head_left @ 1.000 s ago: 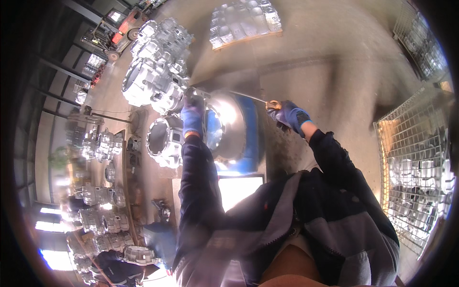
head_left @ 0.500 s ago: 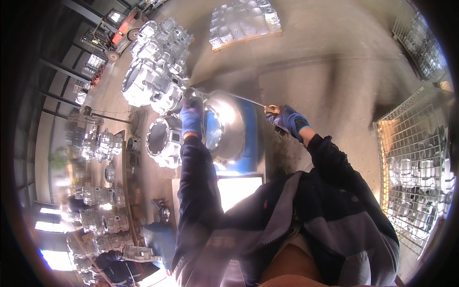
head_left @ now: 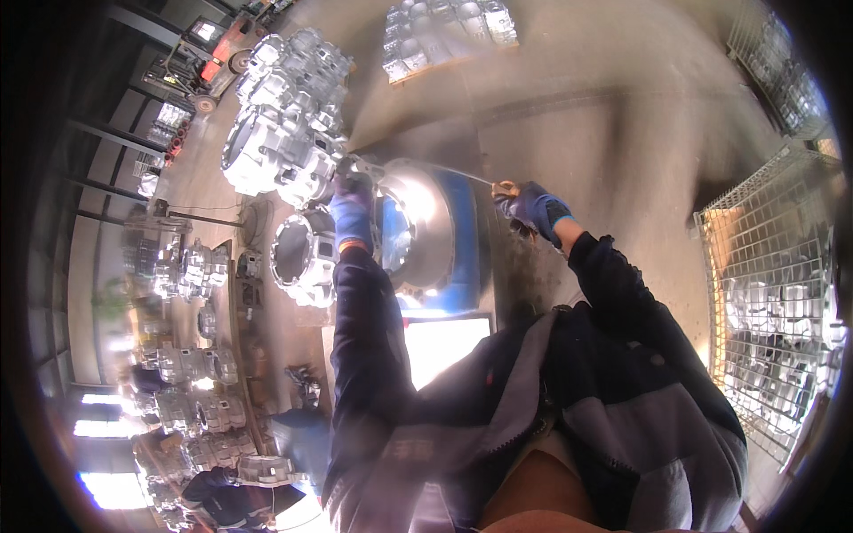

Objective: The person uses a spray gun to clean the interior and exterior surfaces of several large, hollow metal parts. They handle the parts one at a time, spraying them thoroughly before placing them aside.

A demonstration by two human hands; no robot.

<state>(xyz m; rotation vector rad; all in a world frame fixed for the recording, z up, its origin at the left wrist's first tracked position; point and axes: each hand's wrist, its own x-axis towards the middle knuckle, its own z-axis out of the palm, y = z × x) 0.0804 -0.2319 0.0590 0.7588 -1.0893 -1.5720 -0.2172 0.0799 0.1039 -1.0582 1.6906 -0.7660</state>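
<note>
In front of me a large round silver metal casting (head_left: 425, 191) rests against a blue surface (head_left: 462, 258), its wide ring opening toward me. My left hand (head_left: 353, 209), in a blue glove, is closed on the casting's left upper edge; its fingertips are partly hidden. My right hand (head_left: 533, 206), gloved too, is closed around the orange handle (head_left: 505, 189) of a long thin metal tool. The blurred shaft (head_left: 458, 173) of this tool runs left from the hand toward the top of the casting. Its far end cannot be made out.
More silver castings (head_left: 284, 155) stand close on the left, one ring-shaped casting (head_left: 304, 253) beside my left forearm. Wire cages (head_left: 769, 284) of castings are at the right. A loaded pallet (head_left: 449, 40) and a red forklift (head_left: 222, 53) stand farther off. A person (head_left: 222, 497) is at lower left.
The whole view has shifted slightly. My right hand and the tool have moved a little upward in the picture; my left hand stays on the casting.
</note>
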